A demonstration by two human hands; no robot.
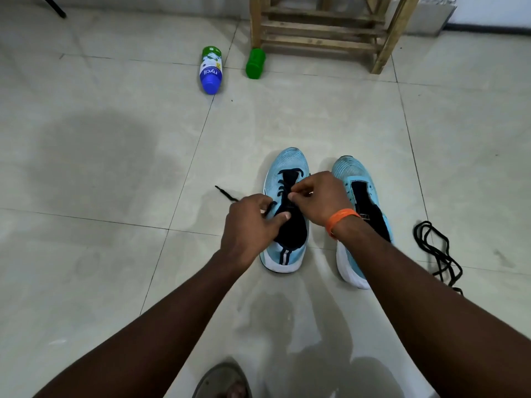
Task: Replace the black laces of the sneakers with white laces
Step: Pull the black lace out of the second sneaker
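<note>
Both forearms reach forward and down from the bottom edge of the view and meet over 1 shoe.

Left hand: knuckles up, fingers curled around a strand of the black lace. The thumb lies straight across the dark collar of the laced sneaker.

Right hand: wrist bent inward, fingertips pressed together in a pinch on the same lace at the eyelets. It crosses in front of the unlaced sneaker. 1 orange wristband sits on this wrist.

Count, task things:
- 2 light blue sneakers with white soles, side by side on the tiled floor, toes pointing away from the person, close together but apart.
- The sneaker on the person's left is laced at its toe end. 1 free end of its lace trails out onto the floor beyond the left hand.
- The sneaker on the right shows bare eyelets and an open dark tongue.
- 1 pulled-out lace, black, lies in loose loops on the floor to the right of that sneaker, apart from it.

Count, other things:
- 2 bottles lying on their sides farther back: 1 blue-capped bottle with a white and green label, and 1 green bottle beside a leg of 1 wooden stool.
- 1 sandalled foot at the bottom edge, between the arms.
</note>
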